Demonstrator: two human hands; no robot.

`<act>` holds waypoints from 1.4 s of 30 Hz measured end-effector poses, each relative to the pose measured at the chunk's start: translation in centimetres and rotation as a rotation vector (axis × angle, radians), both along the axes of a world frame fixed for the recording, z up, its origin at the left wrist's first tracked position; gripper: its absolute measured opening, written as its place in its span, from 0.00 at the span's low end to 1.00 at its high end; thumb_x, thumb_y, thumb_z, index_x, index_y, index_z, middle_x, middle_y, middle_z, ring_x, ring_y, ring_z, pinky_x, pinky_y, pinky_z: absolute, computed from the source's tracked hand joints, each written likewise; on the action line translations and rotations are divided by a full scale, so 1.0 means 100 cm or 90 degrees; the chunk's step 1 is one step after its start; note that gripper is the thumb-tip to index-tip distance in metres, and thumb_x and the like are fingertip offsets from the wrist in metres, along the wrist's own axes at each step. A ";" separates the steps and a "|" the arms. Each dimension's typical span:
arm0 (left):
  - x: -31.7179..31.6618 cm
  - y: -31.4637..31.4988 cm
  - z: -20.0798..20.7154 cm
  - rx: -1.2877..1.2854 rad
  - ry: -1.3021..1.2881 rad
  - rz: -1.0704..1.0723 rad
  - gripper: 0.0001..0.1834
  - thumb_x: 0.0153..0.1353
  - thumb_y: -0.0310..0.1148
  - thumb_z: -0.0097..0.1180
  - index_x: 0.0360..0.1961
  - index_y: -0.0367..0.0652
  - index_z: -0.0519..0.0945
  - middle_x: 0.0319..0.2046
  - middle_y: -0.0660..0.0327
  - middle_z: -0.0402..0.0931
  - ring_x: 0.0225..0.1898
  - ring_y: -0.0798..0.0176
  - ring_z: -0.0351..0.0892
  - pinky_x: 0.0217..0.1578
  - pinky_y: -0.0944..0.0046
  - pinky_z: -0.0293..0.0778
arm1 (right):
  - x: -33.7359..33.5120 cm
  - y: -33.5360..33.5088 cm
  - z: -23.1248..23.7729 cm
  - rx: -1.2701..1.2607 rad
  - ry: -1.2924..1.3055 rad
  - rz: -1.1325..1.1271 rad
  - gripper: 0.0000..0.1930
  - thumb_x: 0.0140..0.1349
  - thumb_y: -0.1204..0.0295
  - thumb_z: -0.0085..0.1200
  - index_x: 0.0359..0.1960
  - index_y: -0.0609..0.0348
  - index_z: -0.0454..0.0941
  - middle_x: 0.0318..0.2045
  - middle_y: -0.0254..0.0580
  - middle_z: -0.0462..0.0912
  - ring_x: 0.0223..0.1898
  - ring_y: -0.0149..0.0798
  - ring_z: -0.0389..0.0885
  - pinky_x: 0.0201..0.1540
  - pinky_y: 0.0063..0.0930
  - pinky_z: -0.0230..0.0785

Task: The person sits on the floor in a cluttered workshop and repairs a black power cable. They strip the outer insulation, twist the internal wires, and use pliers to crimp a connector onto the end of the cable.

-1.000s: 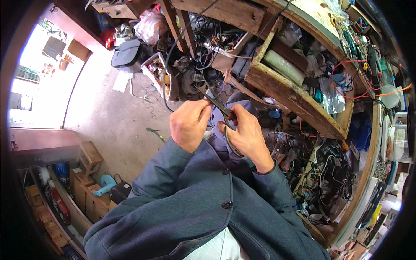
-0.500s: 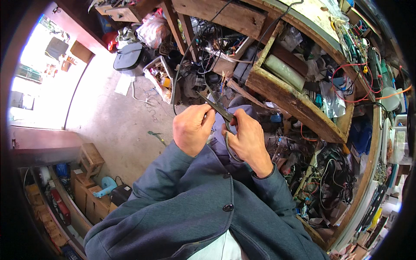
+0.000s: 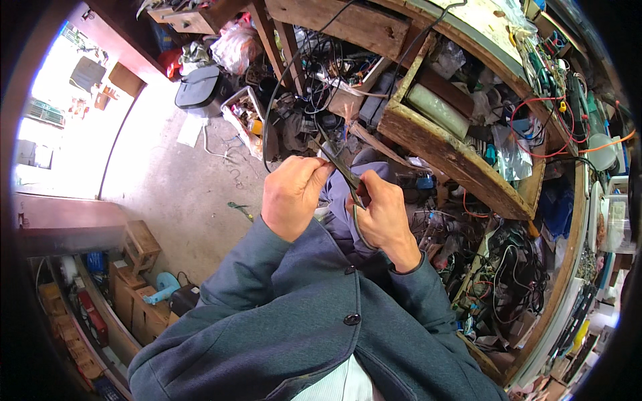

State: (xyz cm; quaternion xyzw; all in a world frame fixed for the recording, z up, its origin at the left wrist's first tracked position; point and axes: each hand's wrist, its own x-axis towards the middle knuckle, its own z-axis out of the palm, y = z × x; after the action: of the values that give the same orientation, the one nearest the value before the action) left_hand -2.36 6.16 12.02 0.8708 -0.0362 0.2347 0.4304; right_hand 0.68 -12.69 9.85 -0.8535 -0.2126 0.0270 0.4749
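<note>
A pair of dark metal scissors (image 3: 346, 172) is held in my right hand (image 3: 381, 212), whose fingers are through and around the handles. The blades point up and away, slightly apart. My left hand (image 3: 292, 195) is closed in a pinch, with thumb and forefinger right beside the blades. A black cable (image 3: 267, 127) hangs in a long curve from the bench and runs in behind my left hand. Its end at my fingertips is too small to make out.
An open wooden drawer (image 3: 461, 160) full of clutter juts out at the right, above tangled wires (image 3: 501, 274). A black bin (image 3: 200, 88) and a white box (image 3: 246, 120) stand on the floor ahead. Green-handled pliers (image 3: 239, 210) lie on the concrete left of my hands.
The scissor blades have come closer together. My left hand has shifted slightly left and up, and the black cable has moved with it.
</note>
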 end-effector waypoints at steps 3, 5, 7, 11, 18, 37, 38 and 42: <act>-0.001 0.011 -0.002 -0.073 0.062 -0.053 0.05 0.65 0.24 0.64 0.39 0.32 0.86 0.30 0.55 0.84 0.29 0.63 0.84 0.31 0.65 0.76 | -0.004 -0.004 -0.005 0.048 0.107 0.030 0.14 0.54 0.70 0.65 0.32 0.66 0.73 0.22 0.51 0.76 0.22 0.48 0.75 0.29 0.38 0.68; 0.000 0.019 -0.007 -0.114 0.091 -0.090 0.06 0.66 0.25 0.64 0.39 0.32 0.87 0.30 0.56 0.85 0.30 0.65 0.84 0.33 0.67 0.76 | -0.004 -0.004 -0.011 0.089 0.162 0.068 0.14 0.55 0.69 0.65 0.33 0.67 0.74 0.19 0.48 0.73 0.21 0.41 0.72 0.28 0.34 0.66; 0.003 0.026 -0.013 -0.138 0.098 -0.118 0.06 0.65 0.27 0.66 0.37 0.34 0.88 0.28 0.56 0.84 0.28 0.64 0.83 0.31 0.66 0.75 | -0.005 0.000 -0.015 0.192 0.234 0.110 0.14 0.58 0.68 0.65 0.32 0.66 0.75 0.18 0.41 0.71 0.22 0.35 0.69 0.27 0.31 0.62; 0.003 0.036 -0.025 -0.221 0.156 -0.173 0.07 0.66 0.29 0.66 0.37 0.35 0.88 0.28 0.58 0.84 0.29 0.67 0.83 0.31 0.67 0.75 | -0.009 -0.006 -0.012 0.219 0.462 0.170 0.14 0.63 0.65 0.63 0.32 0.64 0.75 0.19 0.29 0.69 0.22 0.24 0.66 0.24 0.24 0.56; 0.000 0.025 -0.024 -0.271 0.132 -0.161 0.08 0.70 0.29 0.62 0.39 0.33 0.84 0.28 0.59 0.84 0.30 0.69 0.83 0.34 0.67 0.77 | -0.005 -0.008 0.002 0.362 0.655 0.222 0.12 0.69 0.65 0.59 0.34 0.61 0.76 0.22 0.25 0.68 0.19 0.21 0.61 0.21 0.19 0.50; -0.008 0.008 -0.012 -0.249 0.130 -0.116 0.12 0.75 0.30 0.55 0.37 0.30 0.80 0.27 0.54 0.78 0.25 0.63 0.76 0.30 0.63 0.72 | -0.009 0.008 -0.005 0.020 -0.012 0.004 0.12 0.54 0.73 0.63 0.33 0.64 0.72 0.25 0.53 0.77 0.27 0.58 0.79 0.30 0.44 0.70; -0.007 0.011 -0.016 -0.273 0.138 -0.133 0.13 0.75 0.31 0.56 0.36 0.29 0.80 0.27 0.56 0.78 0.26 0.65 0.75 0.30 0.64 0.72 | -0.010 0.008 -0.007 0.042 0.035 0.027 0.12 0.55 0.73 0.63 0.33 0.65 0.73 0.23 0.52 0.76 0.25 0.54 0.78 0.29 0.42 0.69; -0.006 0.025 -0.029 -0.308 0.151 -0.175 0.16 0.76 0.33 0.56 0.34 0.29 0.80 0.27 0.58 0.78 0.27 0.68 0.74 0.30 0.65 0.72 | -0.012 0.006 -0.009 0.099 0.224 0.111 0.12 0.57 0.70 0.61 0.33 0.66 0.75 0.20 0.48 0.72 0.22 0.40 0.73 0.27 0.35 0.65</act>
State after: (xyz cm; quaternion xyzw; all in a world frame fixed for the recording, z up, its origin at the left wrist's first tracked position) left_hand -2.99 8.67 9.14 0.7512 -0.0458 0.0726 0.6544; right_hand -0.50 -12.09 8.95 -0.7749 -0.2008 0.2003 0.5649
